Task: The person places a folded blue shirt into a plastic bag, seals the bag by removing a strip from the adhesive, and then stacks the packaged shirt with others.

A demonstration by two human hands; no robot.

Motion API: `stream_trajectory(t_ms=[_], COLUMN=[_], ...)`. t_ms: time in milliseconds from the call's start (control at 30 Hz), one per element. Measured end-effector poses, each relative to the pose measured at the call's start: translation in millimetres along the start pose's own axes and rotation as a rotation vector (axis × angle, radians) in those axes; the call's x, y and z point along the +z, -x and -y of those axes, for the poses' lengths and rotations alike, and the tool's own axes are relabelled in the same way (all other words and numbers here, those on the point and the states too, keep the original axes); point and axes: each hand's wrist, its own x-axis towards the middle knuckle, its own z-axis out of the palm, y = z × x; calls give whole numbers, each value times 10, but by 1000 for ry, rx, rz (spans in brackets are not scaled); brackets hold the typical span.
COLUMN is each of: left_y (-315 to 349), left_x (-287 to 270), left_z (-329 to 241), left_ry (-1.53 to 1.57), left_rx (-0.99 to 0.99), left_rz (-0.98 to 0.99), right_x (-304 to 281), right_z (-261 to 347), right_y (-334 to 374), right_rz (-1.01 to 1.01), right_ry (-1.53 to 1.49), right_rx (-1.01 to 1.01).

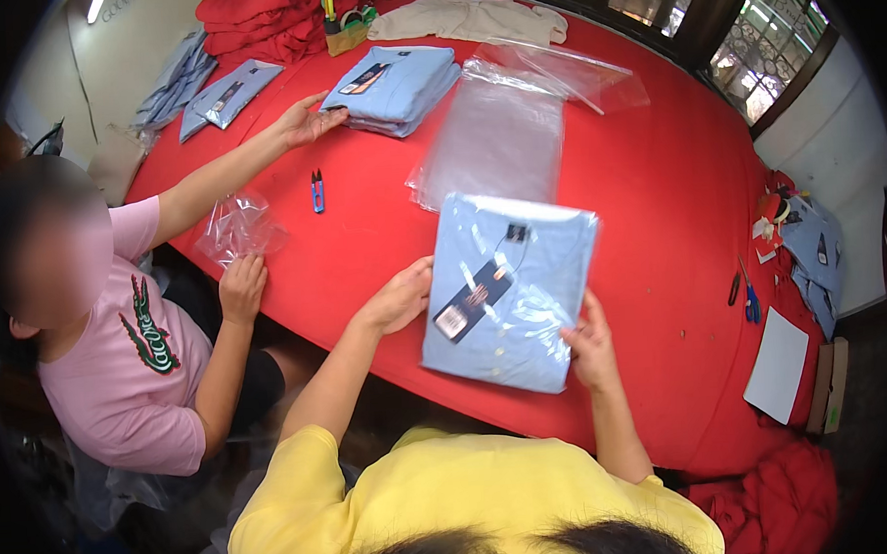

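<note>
A folded light blue shirt in a transparent plastic bag is held up over the near edge of the red-covered table. A dark tag hangs on its front. My left hand holds the bagged shirt by its left edge, some fingertips hidden behind it. At the lower right edge, my right hand grips it, thumb on the front and fingers behind. Just beyond lies a stack of flat transparent bags. To the left, a co-worker's hand touches a pile of folded blue shirts; their other hand is at a crumpled plastic bag.
Blue-handled thread snips lie on the red table cover. Scissors and a white sheet are at the right. Red cloth, a pale garment and a bagged blue shirt lie farther back.
</note>
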Motion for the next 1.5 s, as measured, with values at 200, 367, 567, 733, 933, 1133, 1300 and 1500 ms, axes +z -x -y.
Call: stream_trajectory(t_ms=[200,367,567,733,933,1133,1300,1500], left_y=[182,-135,-170,-164,-173,-1338,-1771,-1858], left_x=[602,619,317,-881,-2300,-965,-1219,-1843], left_z=[252,-288,-1716,-3188,-4118,-2182,-1496,-1683], left_ry=[234,75,-397,-330,-1209,-1347,-1711,-2112], left_rx=[53,527,991,1218,914,688,798,593], left_rz=[58,-484,-657,-673,-1994,-912,-1033,-838], right_x=[318,788,473,14,-659,-1152,-938,143], right_z=[230,210,246,499,771,891,965,725], right_y=[-483,-1032,-2143,-3238,-4594,-5216,-5430,-4928], right_rz=[-95,197,146,-112,-542,-734,-707,-336], right_ry=[-255,-175,110,468,687,507,256,594], right_rx=[-113,3,93,-196,-334,-209,-181,-415])
